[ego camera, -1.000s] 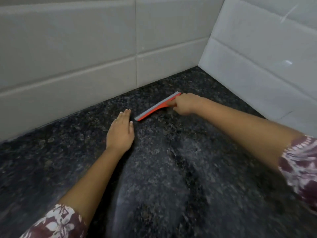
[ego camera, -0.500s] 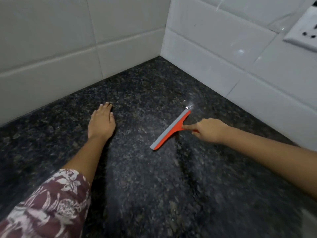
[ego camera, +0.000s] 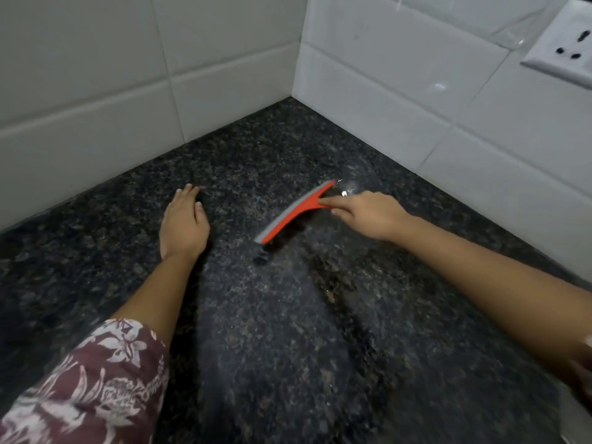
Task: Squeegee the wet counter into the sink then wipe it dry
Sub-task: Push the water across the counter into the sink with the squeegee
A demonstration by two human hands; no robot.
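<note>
Squeegeeing stage, seen from the head camera. The right hand (ego camera: 365, 216) has its fingers curled round the short handle of the orange squeegee (ego camera: 294, 213), whose grey blade edge rests on the dark speckled counter (ego camera: 288, 331) and lies diagonally, its far end near the foot of the right-hand tiled wall (ego camera: 416, 91). The left hand (ego camera: 184, 225) lies palm down on the counter with fingers straight, holding nothing, well apart from the blade and seemingly bracing the body. A bright glint of water (ego camera: 347, 190) sits just beside the blade's far tip, and a pale streaked sheen covers the stone nearer the camera; whether that sheen is a water film or motion blur cannot be told with certainty. The sink is not in view, and no cloth is visible, so the drying step is judged not yet begun. The step in hand is a stroke starting close to the corner. The next move calls for steady downward pressure along the whole blade and a straight pull away from the walls toward the sink, keeping the edge flat so that no water slips past either end.
</note>
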